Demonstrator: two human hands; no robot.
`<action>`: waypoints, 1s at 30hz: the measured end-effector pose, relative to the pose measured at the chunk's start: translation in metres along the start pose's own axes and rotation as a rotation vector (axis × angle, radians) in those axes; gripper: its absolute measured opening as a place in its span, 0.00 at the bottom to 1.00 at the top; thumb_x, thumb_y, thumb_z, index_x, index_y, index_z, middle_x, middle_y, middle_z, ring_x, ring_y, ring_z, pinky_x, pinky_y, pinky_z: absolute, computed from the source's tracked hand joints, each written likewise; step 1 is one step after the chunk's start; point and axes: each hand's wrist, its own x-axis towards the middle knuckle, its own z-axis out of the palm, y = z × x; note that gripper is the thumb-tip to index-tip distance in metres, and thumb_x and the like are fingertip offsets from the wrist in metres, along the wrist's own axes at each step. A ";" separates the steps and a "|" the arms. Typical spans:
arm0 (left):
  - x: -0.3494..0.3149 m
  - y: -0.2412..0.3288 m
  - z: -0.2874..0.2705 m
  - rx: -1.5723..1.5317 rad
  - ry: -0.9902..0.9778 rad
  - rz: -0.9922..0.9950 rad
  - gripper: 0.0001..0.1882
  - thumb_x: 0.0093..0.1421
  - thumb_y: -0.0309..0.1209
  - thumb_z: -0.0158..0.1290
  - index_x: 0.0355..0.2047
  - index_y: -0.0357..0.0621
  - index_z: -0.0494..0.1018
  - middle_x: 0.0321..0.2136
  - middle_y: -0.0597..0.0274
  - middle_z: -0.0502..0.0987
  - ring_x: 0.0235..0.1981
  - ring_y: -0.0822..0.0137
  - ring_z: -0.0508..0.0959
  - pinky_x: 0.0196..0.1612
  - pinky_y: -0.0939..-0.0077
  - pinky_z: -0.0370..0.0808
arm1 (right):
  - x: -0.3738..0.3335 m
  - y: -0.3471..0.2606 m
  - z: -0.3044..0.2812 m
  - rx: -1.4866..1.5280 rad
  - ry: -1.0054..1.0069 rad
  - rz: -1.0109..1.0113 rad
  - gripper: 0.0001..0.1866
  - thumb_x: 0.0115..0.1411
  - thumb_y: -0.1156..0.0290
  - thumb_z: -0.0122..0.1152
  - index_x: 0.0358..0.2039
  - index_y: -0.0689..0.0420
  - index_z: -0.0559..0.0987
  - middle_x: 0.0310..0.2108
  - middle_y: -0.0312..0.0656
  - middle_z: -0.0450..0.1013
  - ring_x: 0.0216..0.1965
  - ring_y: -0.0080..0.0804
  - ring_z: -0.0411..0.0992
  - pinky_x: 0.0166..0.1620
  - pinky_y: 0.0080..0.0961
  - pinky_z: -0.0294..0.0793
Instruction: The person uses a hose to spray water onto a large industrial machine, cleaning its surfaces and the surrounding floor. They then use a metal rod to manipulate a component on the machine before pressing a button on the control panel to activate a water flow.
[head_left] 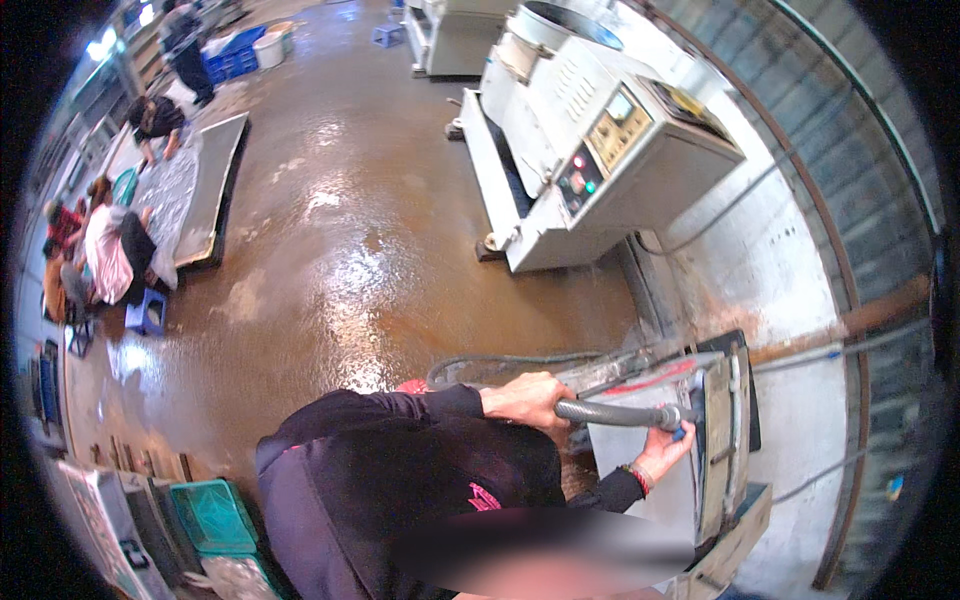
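A grey ribbed hose [620, 413] runs across in front of me, its far end meeting a metal fitting with a small blue part [684, 431]. My left hand [530, 400] is closed around the hose's near end, fingers partly hidden beneath it. My right hand [660, 455], with a red beaded bracelet at the wrist, is closed at the fitting, its fingertips against the blue part. Under both hands lies a pale grey flat panel [635, 485] with a red streak along its far side. Beside it stands a worn beige frame [715, 450].
A large white machine [640, 165] with a lit control panel stands beyond, along the right wall. A dark hose [500, 358] lies on the wet brown floor [330, 230]. People sit and crouch by a low grey tray [213, 190] at far left. Green baskets [212, 515] stand at lower left.
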 end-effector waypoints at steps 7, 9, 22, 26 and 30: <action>0.004 -0.008 0.009 0.007 0.022 0.045 0.12 0.43 0.39 0.53 0.26 0.45 0.73 0.17 0.49 0.73 0.23 0.48 0.74 0.27 0.57 0.69 | 0.013 -0.005 -0.015 -0.058 -0.037 -0.021 0.19 0.40 0.72 0.57 0.33 0.67 0.68 0.33 0.49 0.68 0.35 0.44 0.69 0.43 0.43 0.71; 0.004 -0.011 0.012 0.022 0.045 0.054 0.12 0.43 0.38 0.53 0.26 0.45 0.72 0.17 0.48 0.72 0.23 0.47 0.74 0.27 0.56 0.70 | 0.009 -0.002 -0.010 -0.047 -0.015 -0.018 0.20 0.40 0.71 0.57 0.35 0.67 0.68 0.34 0.49 0.68 0.36 0.44 0.69 0.43 0.42 0.71; 0.002 0.002 0.009 0.000 0.103 0.067 0.09 0.37 0.33 0.53 0.20 0.42 0.71 0.17 0.48 0.72 0.22 0.47 0.73 0.25 0.56 0.68 | 0.021 -0.010 -0.018 0.003 -0.041 0.036 0.25 0.39 0.74 0.57 0.40 0.72 0.64 0.37 0.55 0.66 0.40 0.49 0.67 0.46 0.46 0.69; 0.001 -0.007 0.021 -0.017 0.126 0.084 0.09 0.37 0.32 0.53 0.20 0.41 0.70 0.17 0.48 0.72 0.23 0.47 0.73 0.26 0.56 0.68 | 0.019 -0.012 -0.025 -0.014 -0.020 0.093 0.26 0.39 0.75 0.57 0.39 0.74 0.64 0.38 0.56 0.66 0.41 0.50 0.67 0.46 0.45 0.69; 0.005 0.000 0.025 -0.009 0.068 0.059 0.11 0.37 0.34 0.54 0.21 0.41 0.71 0.19 0.48 0.73 0.25 0.47 0.74 0.28 0.56 0.69 | 0.010 -0.019 -0.025 -0.008 0.020 0.040 0.22 0.42 0.73 0.54 0.38 0.73 0.66 0.37 0.55 0.67 0.40 0.47 0.67 0.47 0.41 0.68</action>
